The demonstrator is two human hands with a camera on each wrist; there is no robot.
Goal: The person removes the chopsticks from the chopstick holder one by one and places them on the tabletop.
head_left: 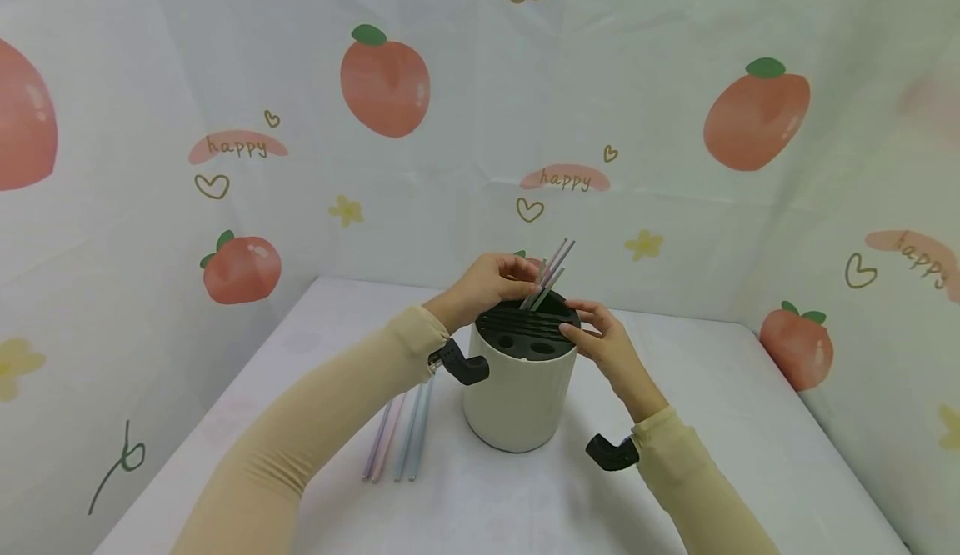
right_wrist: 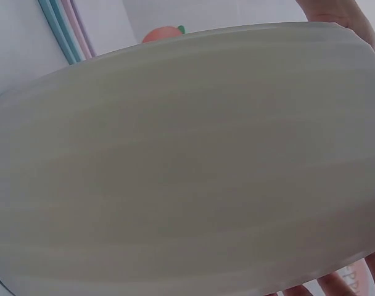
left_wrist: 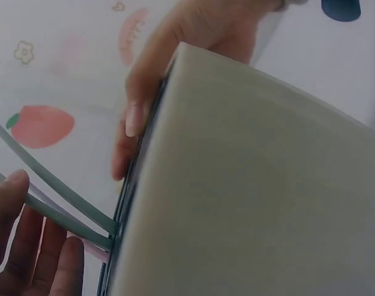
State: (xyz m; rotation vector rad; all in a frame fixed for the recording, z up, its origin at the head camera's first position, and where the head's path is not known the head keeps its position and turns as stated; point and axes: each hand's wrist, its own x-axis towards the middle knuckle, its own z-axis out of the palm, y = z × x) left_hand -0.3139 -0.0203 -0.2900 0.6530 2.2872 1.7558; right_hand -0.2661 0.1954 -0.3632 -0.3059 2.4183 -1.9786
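A cream cylindrical pen holder [head_left: 521, 401] with a black slotted top [head_left: 517, 330] stands upright on the table. Several thin green and pinkish-purple straws [head_left: 553, 267] rise at a slant from its rear compartment. My left hand [head_left: 497, 282] is above the holder's far left rim. In the left wrist view, its thumb and fingers [left_wrist: 36, 253] pinch a green straw [left_wrist: 70, 225] whose lower end meets the black top. My right hand [head_left: 606, 340] grips the right rim, its thumb on the top. The holder's wall fills most of the right wrist view, hiding that palm.
More purple, pink and blue straws [head_left: 408, 438] lie side by side on the white table [head_left: 345, 513], left of the holder. A white curtain [head_left: 450, 180] printed with peaches hangs behind and on both sides. Black wrist cameras [head_left: 611, 453] jut from both sleeves.
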